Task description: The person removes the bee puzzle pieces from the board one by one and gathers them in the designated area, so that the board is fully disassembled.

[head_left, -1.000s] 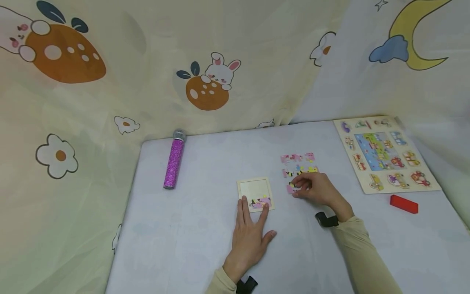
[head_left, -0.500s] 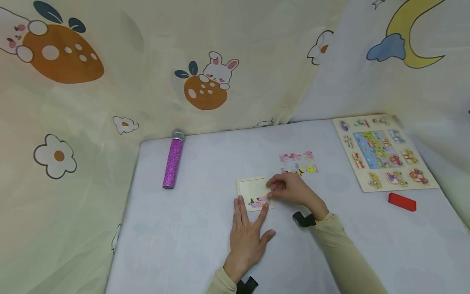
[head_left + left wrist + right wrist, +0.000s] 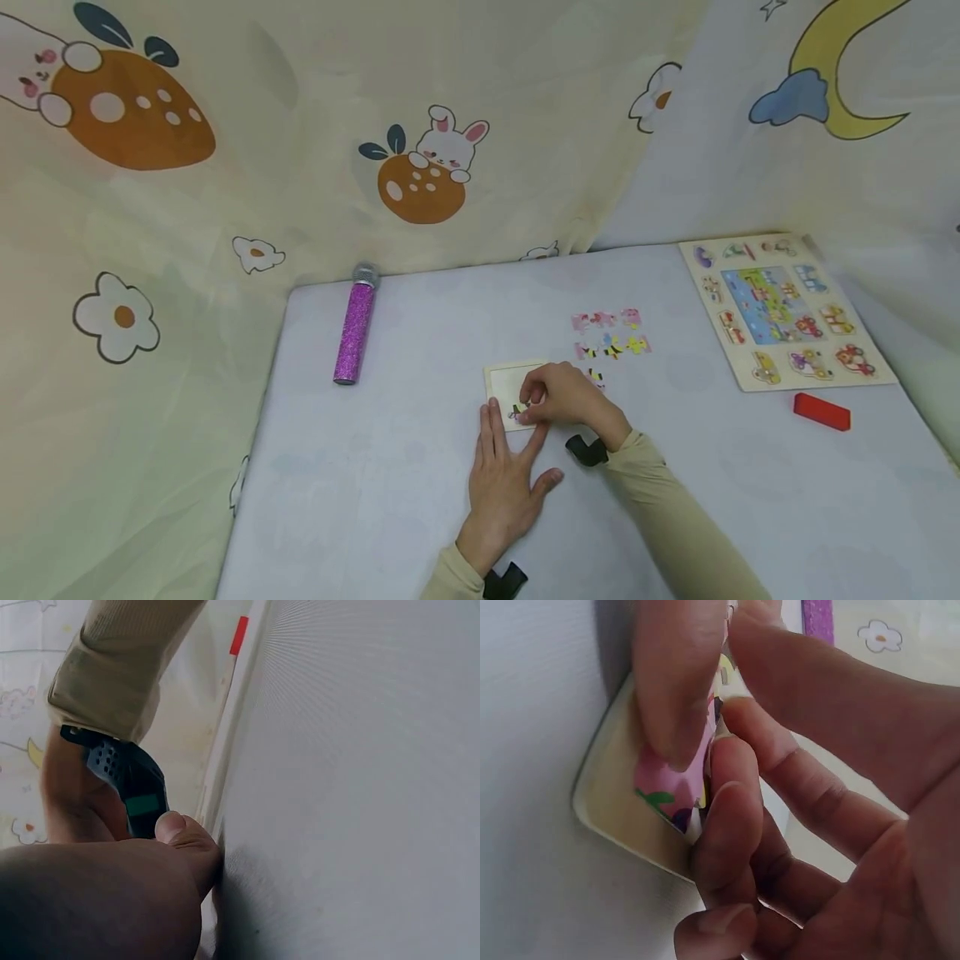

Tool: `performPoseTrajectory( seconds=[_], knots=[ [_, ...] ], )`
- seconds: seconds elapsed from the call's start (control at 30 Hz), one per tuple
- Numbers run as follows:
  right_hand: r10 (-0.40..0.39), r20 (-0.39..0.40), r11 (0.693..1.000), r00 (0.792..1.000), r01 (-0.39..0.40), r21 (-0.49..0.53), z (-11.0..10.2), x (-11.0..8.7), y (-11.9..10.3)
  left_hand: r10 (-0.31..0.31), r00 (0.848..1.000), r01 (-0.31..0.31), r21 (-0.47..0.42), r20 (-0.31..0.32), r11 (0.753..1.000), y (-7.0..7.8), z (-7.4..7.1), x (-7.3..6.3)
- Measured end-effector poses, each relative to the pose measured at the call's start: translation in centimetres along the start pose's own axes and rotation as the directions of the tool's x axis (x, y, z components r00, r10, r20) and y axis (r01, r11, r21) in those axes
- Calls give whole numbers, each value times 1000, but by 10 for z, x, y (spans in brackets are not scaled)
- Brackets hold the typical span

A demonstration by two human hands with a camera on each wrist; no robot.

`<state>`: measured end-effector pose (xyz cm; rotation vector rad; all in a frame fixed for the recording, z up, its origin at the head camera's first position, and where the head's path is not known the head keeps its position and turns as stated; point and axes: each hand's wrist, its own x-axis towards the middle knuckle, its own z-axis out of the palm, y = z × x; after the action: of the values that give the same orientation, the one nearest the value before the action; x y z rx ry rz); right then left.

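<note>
A small square wooden puzzle tray (image 3: 504, 380) lies on the table, with pink picture pieces (image 3: 676, 780) along its near edge. My left hand (image 3: 506, 479) lies flat with straight fingers, holding down the tray's near side; one fingertip lies right beside the pieces in the right wrist view. Over the tray's right part, my right hand (image 3: 562, 398) pinches a small jigsaw piece (image 3: 721, 729) between thumb and fingers, seen mostly edge-on. The right hand covers much of the laid pieces in the head view. In the left wrist view the left thumb (image 3: 187, 840) shows close up.
Loose jigsaw pieces (image 3: 613, 346) lie in rows right of the tray, with a single piece (image 3: 596, 377) nearer the right hand. A glittery purple microphone (image 3: 354, 333) lies at left. A wooden picture board (image 3: 855, 367) and a red block (image 3: 822, 412) are at right.
My right hand has moved left from the loose pieces to over the tray, carrying a jigsaw piece. The left hand has stayed on the tray's near edge.
</note>
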<state>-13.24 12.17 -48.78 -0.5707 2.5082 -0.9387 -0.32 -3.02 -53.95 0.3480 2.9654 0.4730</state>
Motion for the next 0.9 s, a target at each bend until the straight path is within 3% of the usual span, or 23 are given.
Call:
performPoseTrajectory(
  seconds=[0.17,0.9],
  knots=[
    [16,11,1000,1000,-16,-21,0,0,-3,-9,1000,9,-20,30,1000,-1,1,1],
    [40,-9,996,999,-41,-80,7,4,-6,3,1000,-3,-16,6,1000,-2,1,1]
  ],
)
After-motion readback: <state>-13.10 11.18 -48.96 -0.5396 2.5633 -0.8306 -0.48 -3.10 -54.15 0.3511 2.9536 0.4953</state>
